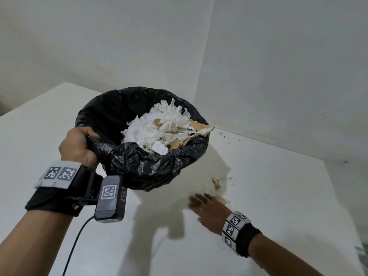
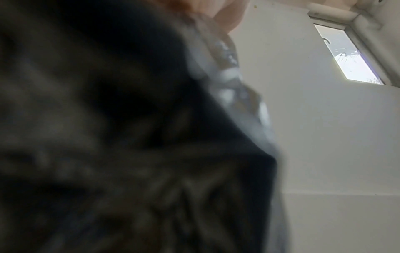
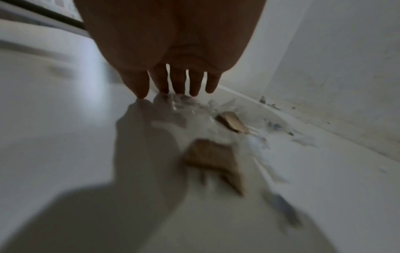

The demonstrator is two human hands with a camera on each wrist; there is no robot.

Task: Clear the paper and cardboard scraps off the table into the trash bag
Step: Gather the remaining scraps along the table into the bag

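Note:
A black trash bag (image 1: pixel 139 168) hangs above the white table (image 1: pixel 278 196), its mouth wide and filled with white paper and brown cardboard scraps (image 1: pixel 165 128). My left hand (image 1: pixel 79 144) grips the bag's near rim. The left wrist view shows mostly the blurred black bag (image 2: pixel 108 137). My right hand (image 1: pixel 207 208) lies flat over the table with straight fingers, beside brown cardboard scraps (image 1: pixel 216 184) and thin white paper bits. In the right wrist view the straight fingers (image 3: pixel 177 83) point down at the table, with cardboard pieces (image 3: pixel 216 159) and paper bits (image 3: pixel 186 102) just under and beyond them.
Two white walls meet in a corner behind the table (image 1: pixel 199 76). Small dark crumbs (image 1: pixel 222 134) lie along the wall's foot. The table's right edge (image 1: pixel 338 206) runs close to my right wrist. A black cable (image 1: pixel 73 246) hangs from the left wrist camera.

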